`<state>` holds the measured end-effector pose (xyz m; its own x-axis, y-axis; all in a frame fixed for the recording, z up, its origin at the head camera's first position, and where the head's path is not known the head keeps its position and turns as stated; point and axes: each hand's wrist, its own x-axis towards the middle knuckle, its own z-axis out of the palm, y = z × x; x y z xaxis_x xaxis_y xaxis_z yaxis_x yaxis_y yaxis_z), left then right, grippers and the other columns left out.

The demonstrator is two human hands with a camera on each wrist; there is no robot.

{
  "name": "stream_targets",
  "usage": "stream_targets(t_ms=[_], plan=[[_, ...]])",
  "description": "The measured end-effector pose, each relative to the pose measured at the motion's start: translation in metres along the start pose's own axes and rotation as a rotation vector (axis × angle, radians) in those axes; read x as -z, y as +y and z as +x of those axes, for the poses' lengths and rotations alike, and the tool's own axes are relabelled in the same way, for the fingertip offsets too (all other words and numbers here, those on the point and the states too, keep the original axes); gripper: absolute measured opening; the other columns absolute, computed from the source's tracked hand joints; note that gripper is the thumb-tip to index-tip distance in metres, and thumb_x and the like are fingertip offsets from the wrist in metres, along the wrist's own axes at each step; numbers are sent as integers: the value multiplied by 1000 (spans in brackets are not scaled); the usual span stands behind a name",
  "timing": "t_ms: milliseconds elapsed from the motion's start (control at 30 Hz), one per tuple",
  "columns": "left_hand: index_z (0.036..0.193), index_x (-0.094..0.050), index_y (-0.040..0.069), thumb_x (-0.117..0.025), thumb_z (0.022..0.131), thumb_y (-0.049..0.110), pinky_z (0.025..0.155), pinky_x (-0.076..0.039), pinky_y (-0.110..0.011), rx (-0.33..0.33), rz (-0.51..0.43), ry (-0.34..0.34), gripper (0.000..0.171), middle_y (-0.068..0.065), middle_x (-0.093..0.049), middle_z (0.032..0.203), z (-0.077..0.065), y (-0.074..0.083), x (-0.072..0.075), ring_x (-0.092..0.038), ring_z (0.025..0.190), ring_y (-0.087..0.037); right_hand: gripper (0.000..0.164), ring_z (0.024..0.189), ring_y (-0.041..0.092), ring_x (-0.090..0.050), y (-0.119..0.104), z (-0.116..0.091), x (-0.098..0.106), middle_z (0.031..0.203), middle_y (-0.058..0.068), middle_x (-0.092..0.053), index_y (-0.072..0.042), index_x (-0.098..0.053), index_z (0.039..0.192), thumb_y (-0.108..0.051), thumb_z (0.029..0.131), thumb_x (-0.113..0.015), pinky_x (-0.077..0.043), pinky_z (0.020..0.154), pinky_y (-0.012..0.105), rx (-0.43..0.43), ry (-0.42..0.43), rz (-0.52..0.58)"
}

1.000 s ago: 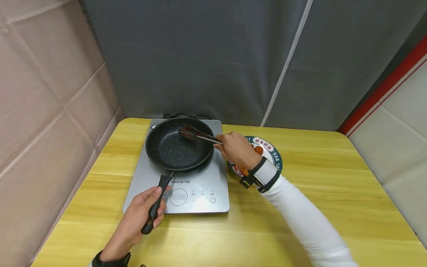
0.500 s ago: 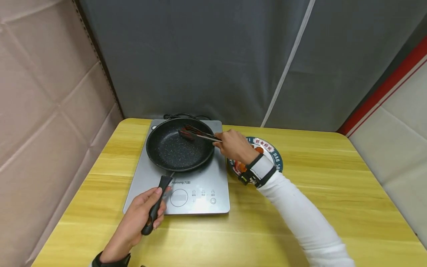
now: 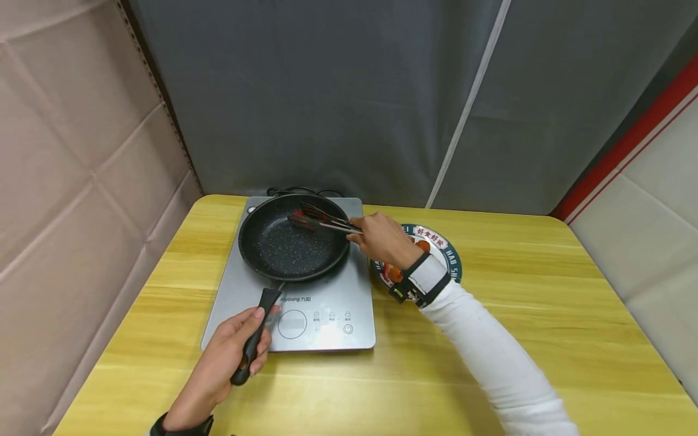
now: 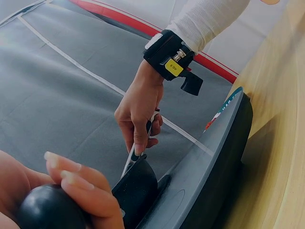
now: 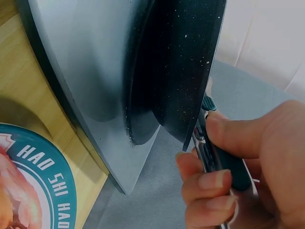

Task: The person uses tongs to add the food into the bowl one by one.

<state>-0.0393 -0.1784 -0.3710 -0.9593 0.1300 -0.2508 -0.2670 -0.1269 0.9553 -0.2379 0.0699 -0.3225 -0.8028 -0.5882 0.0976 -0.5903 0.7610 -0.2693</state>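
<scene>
A black speckled frying pan (image 3: 289, 248) stands on a silver induction cooker (image 3: 327, 303). My left hand (image 3: 229, 345) grips its black handle (image 3: 252, 348), fingers wrapped around it. My right hand (image 3: 384, 239) holds metal tongs (image 3: 332, 224) at the pan's right rim. Their dark heads reach down inside the pan, around a small red piece of food (image 3: 301, 219) that is mostly hidden by them. In the right wrist view, thumb and fingers close on the tongs (image 5: 217, 164). Partly under the right wrist lies a round plate (image 3: 452, 260) bearing reddish food (image 3: 422, 245).
Yellow wood-grain table (image 3: 534, 290) extends to the right and in front of the cooker. A grey curtain (image 3: 327, 97) hangs behind, with a black cord (image 3: 294, 189) at its foot. Pale padded walls stand at left (image 3: 82, 200) and right.
The tong heads have shifted slightly left in the pan, and more of the red piece shows now. My left hand stays on the handle.
</scene>
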Motion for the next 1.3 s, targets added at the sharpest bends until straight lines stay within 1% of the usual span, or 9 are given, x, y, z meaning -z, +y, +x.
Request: stream_targets(t_ms=[267, 333, 500, 633, 733, 867, 967, 1133, 1300], plan=[[135, -38, -10, -40, 104, 37, 43, -36, -21, 10, 4, 11, 57, -2, -43, 68, 0, 0, 0, -40, 46, -10, 35, 45, 14, -45, 0, -6, 2, 62, 2, -50, -7, -63, 123, -29, 96, -61, -34, 41, 26, 8, 51, -10], [135, -37, -10, -40, 104, 37, 43, -36, -21, 5, 6, 8, 57, -2, -43, 68, 0, 0, 0, -41, 46, -10, 35, 46, 14, -45, 0, -10, 6, 61, 1, -48, -6, -63, 123, -28, 96, -61, -34, 42, 26, 5, 68, 13], [135, -37, -11, -39, 104, 37, 43, -36, -21, -1, 7, -2, 57, -2, -43, 67, 0, 0, 0, -41, 46, -10, 27, 43, 14, -41, 3, -28, 20, 57, -1, -40, -7, -62, 112, -28, 97, -58, -31, 43, 27, -31, 108, 112], [135, -37, -11, -39, 104, 37, 43, -36, -21, 3, 5, -1, 57, -2, -43, 68, 0, 1, 0, -41, 46, -10, 33, 39, 15, -37, 13, -49, 31, 53, -1, -36, -4, -61, 119, -29, 96, -60, -29, 40, 28, -68, 161, 137], [134, -37, -11, -39, 104, 37, 43, -36, -22, 5, 7, 2, 56, -2, -43, 68, 0, 2, 0, -41, 45, -11, 37, 39, 13, -39, 22, -65, 38, 50, -4, -40, -3, -60, 123, -28, 96, -61, -29, 41, 29, -77, 204, 113], [134, -37, -11, -39, 104, 37, 42, -36, -22, 6, 20, 3, 56, -3, -43, 68, -1, 1, 1, -41, 45, -11, 21, 42, 11, -42, 33, -87, 44, 53, -6, -47, -11, -65, 103, -30, 97, -59, -30, 42, 29, -89, 225, 80], [134, -37, -11, -38, 104, 37, 42, -36, -22, 3, 25, 5, 56, -3, -43, 68, -1, 1, 1, -40, 45, -11, 18, 40, 12, -38, 40, -103, 44, 53, -4, -43, -12, -62, 93, -30, 97, -59, -29, 41, 28, -113, 232, 48], [133, -37, -11, -39, 104, 37, 42, -36, -23, 5, 19, 10, 56, -3, -43, 68, -1, 1, 1, -40, 45, -11, 20, 40, 12, -35, 47, -127, 42, 53, -1, -39, -5, -60, 96, -25, 96, -60, -26, 40, 27, -162, 236, -33], [134, -37, -11, -39, 104, 37, 42, -36, -23, 12, 14, 7, 57, -3, -42, 68, 0, 1, 2, -40, 46, -11, 30, 40, 12, -35, 49, -148, 38, 51, -1, -40, 3, -62, 110, -23, 97, -59, -26, 39, 28, -232, 245, -92]])
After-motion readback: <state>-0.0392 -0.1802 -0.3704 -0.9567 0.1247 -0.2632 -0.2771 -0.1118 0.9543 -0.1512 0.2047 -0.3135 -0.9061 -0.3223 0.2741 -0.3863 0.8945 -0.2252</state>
